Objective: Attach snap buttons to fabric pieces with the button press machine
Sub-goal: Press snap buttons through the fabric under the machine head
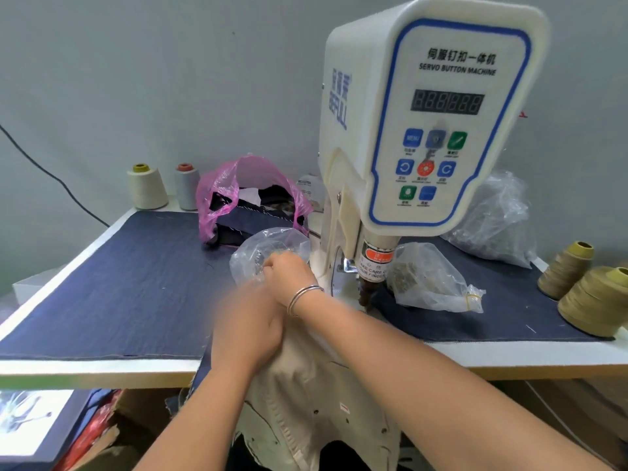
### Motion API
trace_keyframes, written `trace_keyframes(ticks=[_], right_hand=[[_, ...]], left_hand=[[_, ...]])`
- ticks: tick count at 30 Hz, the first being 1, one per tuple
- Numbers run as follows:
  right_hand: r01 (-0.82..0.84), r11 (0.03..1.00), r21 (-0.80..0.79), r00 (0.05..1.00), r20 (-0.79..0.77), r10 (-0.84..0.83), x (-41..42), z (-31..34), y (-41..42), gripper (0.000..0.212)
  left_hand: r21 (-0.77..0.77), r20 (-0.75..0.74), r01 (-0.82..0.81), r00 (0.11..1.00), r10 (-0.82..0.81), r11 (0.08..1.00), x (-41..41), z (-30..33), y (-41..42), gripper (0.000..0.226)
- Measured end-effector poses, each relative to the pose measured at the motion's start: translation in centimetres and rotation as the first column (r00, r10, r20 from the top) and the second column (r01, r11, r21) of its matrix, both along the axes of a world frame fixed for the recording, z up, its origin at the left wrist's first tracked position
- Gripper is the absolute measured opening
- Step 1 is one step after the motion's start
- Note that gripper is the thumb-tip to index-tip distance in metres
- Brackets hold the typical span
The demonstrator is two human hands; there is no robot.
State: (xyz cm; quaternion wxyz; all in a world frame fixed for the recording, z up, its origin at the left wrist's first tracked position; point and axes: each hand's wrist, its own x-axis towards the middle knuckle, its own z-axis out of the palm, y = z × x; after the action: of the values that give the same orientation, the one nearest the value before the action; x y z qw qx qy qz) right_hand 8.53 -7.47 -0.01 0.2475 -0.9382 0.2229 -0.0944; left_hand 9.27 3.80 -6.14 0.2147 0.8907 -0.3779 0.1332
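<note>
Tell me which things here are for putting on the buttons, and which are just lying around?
For the job: servo button machine; beige garment; clear bag of snaps, where the right hand reaches; left hand on the garment.

Lying about: thread cones; pink bag.

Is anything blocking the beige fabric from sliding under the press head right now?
Yes: both hands. The right hand reaches into the clear bag left of the press head, crossing the beige fabric, and the blurred left hand rests on it. Nothing else visibly intervenes.
</note>
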Motion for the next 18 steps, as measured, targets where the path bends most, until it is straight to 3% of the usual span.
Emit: trace_keyframes(ticks=[2, 6, 18], right_hand=[[-0.024, 0.982, -0.188, 0.996, -0.087, 0.007, 1.9, -0.3, -0.7, 0.03], [-0.03, 0.927, -0.374, 0.986, -0.165, -0.034, 4.2, -1.2, -0.6, 0.031], [-0.122, 0.789, -0.602, 0.989, -0.138, 0.048, 5.3, -2.4, -0.3, 0.025]], left_hand=[[-0.005, -0.005, -0.008, 1.0, 0.008, 1.0, 0.1, 0.0, 0.0, 0.033], [-0.03, -0.028, -0.004, 1.0, 0.003, 1.0, 0.2, -0.1, 0.0, 0.032], [-0.056, -0.03, -0.001, 1.0, -0.001, 0.998, 0.1, -0.1, 0.1, 0.029]])
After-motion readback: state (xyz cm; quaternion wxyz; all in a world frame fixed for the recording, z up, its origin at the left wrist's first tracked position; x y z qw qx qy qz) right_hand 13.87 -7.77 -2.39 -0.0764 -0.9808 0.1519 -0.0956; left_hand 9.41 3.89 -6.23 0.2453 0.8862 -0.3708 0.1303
